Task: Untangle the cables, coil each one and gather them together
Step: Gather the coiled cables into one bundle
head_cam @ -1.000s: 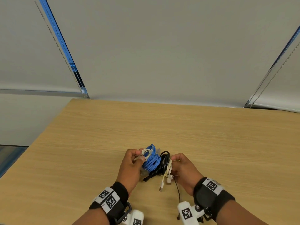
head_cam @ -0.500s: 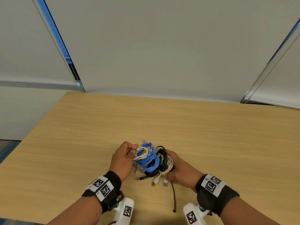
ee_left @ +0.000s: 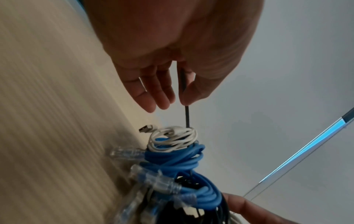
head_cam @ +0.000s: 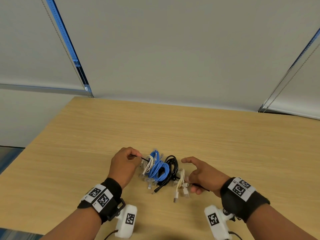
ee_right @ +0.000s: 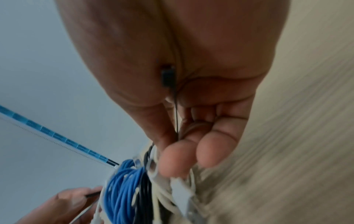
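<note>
Several coiled cables sit in a row on the table: a white coil (head_cam: 149, 163), a blue coil (head_cam: 159, 168), a black coil (head_cam: 171, 168) and a cream coil (head_cam: 181, 181). A thin black cable (head_cam: 144, 159) runs through them from hand to hand. My left hand (head_cam: 136, 157) pinches its left end between thumb and fingers, seen close in the left wrist view as the thin black cable (ee_left: 186, 115) above the white coil (ee_left: 172, 137). My right hand (head_cam: 192, 183) curls its lower fingers round the other end (ee_right: 176, 116), with the index finger and thumb stretched out.
The wooden table (head_cam: 225, 144) spreads wide on all sides of the coils. Loose plugs (head_cam: 175, 199) hang from the coils toward me. Grey window blinds (head_cam: 173, 49) stand behind the far edge.
Both hands were pressing the coils together from either side. They have drawn apart, and the coils now lie spread along the thin black cable held taut between them.
</note>
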Demonstrator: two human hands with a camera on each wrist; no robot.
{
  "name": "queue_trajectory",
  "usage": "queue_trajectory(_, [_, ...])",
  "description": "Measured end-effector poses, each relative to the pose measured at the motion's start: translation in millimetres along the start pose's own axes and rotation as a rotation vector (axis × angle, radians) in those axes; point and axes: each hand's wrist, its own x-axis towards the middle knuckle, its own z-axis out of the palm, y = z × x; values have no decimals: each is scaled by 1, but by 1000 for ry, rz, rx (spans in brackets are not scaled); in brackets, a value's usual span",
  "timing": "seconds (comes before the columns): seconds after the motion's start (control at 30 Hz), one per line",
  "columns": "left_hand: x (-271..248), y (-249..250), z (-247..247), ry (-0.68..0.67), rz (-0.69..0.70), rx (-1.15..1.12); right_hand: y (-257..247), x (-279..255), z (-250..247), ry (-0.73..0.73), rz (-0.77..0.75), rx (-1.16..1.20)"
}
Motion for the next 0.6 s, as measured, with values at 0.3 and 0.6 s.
queue_trajectory(0.3, [-7,23,-3,-147,140,-200,-16,-6,-9,-40,-70,206])
queue_trajectory(0.6, [-11,30,6,-218,170,-259,-34,-8,0,-39,-213,193])
